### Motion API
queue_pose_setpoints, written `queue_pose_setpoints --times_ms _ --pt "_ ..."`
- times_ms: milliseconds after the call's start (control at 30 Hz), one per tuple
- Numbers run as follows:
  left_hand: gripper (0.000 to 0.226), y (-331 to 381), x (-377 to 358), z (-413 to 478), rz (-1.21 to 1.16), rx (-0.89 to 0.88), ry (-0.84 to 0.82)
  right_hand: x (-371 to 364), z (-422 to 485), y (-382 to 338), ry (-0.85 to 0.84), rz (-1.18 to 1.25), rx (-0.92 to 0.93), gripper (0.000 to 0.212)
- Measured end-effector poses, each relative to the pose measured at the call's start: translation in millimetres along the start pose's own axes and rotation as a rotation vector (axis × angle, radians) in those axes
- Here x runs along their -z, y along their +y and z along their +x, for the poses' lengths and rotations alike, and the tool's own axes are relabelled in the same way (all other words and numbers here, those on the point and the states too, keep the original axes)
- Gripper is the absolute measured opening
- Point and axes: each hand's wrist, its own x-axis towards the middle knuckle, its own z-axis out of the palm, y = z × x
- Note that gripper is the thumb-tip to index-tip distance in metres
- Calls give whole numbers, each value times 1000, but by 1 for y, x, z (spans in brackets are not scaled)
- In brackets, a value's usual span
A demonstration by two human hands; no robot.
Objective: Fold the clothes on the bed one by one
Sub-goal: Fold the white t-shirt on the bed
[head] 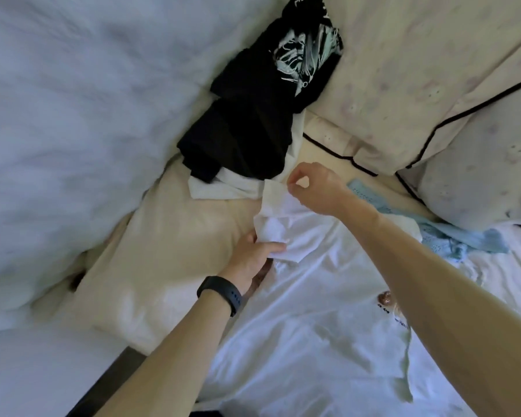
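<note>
Shirt [298, 326] print part-hidden by rt forearm [433, 281], black pile [247, 124] cropped top

light: dim, cool daylight | shadows: soft | blur: slight | edges: wide-angle bend

The head-worn camera looks steeply down, close over the bed [169, 236].

Near side of bed [175, 236]: white cotton T-shirt [313, 311] spread flat. Behind it, stack of black folded garments [247, 124], lying on a white folded piece [217, 188], possibly a shirt. Right of the T-shirt, touching it: pale-blue knitted garment [451, 236]. Far left, puffy white duvet [73, 115]; behind right, cream black-piped pillows [418, 85].
</note>
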Motion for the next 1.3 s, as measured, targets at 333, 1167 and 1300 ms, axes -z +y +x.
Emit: queue_pose_setpoints --times_ms 333,1167,1300 --pt "20 39 21 -11 44 -221 103 14 -2 -24 170 399 10 7" --pt "35 -87 -70 -83 1436 -1192 -365 -27 -230 159 503 166 -392 46" --pt "70 -122 -60 -71 1665 -1064 -354 -50 -249 192 194 -13 -556 47"
